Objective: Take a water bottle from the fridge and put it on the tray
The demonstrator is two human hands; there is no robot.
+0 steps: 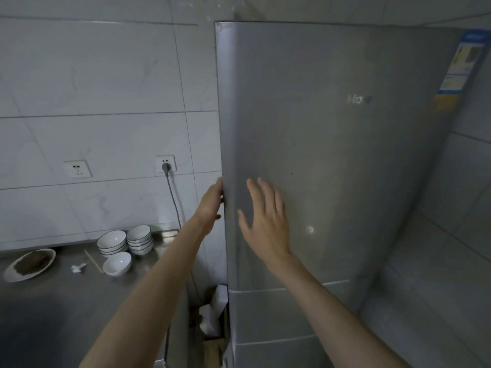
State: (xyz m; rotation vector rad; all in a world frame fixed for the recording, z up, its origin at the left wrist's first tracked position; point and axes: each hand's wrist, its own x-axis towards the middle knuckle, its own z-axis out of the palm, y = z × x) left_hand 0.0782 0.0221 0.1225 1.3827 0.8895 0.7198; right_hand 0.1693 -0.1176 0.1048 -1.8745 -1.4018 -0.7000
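Two bare forearms, no sleeves visible.

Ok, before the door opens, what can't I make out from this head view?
- Water bottle: hidden behind the shut fridge door.
- Tray: not in view; the counter runs off the left and bottom edges.
- Left hand: fingertips hidden round the door's edge, so grip unclear.
- Right hand: blurred, open; contact with door unclear.
- Door label: too small and blurred to read.

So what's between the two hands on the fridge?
In the head view, only the fridge door's rounded left edge: the left hand grips that edge, the right hand is spread before the front.
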